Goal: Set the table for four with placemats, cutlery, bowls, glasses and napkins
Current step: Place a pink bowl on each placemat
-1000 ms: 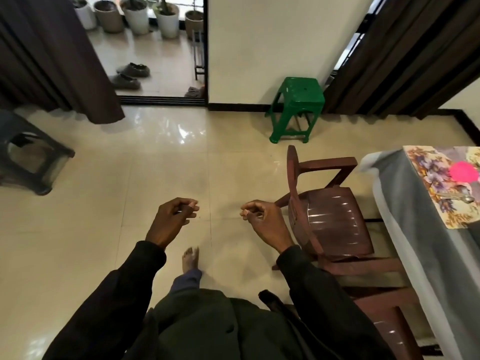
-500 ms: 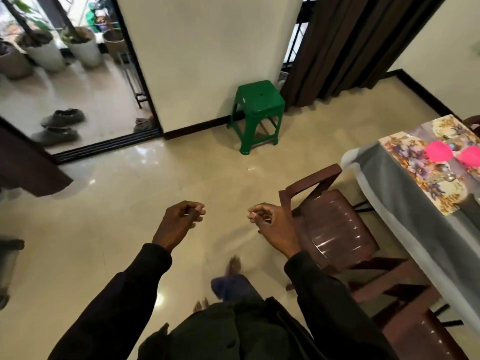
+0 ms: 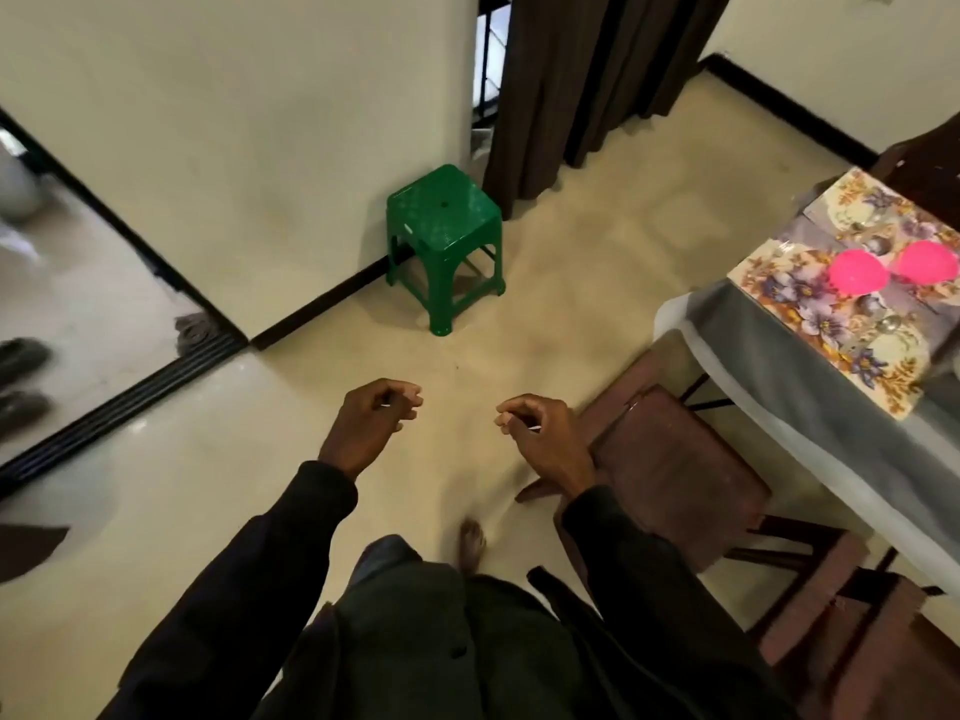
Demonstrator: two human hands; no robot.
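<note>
I see both hands out in front of me over the floor (image 3: 545, 324), apart from each other and well short of the table (image 3: 769, 366). The left hand (image 3: 371, 423) has its fingers curled in with the thumb against the fingertips. The right hand (image 3: 545, 439) is curled the same way. A thin pale sliver shows at the fingertips of each, and I cannot tell whether it is something pinched or only a nail, so I cannot tell if either hand holds anything. Both sleeves are dark.

The table stands at the right edge under a grey cloth. On it lie two floral placemats, the near mat (image 3: 779, 288) by the table's left corner and the far mat (image 3: 862, 200) just beyond it. Two pink bowls sit side by side where the mats meet, the left bowl (image 3: 857, 272) and the right bowl (image 3: 930, 259). Something silvery (image 3: 885, 324) lies on the near mat, too blurred to name.

A brown chair (image 3: 675, 459) is just right of my right hand, tucked towards the table, with another chair (image 3: 857, 646) nearer. A green stool (image 3: 444, 220) stands far ahead against the wall (image 3: 234, 122), beside a dark curtain (image 3: 597, 70). My bare foot (image 3: 472, 543) shows below the hands. Shoes (image 3: 21, 356) lie past the doorway at left.
</note>
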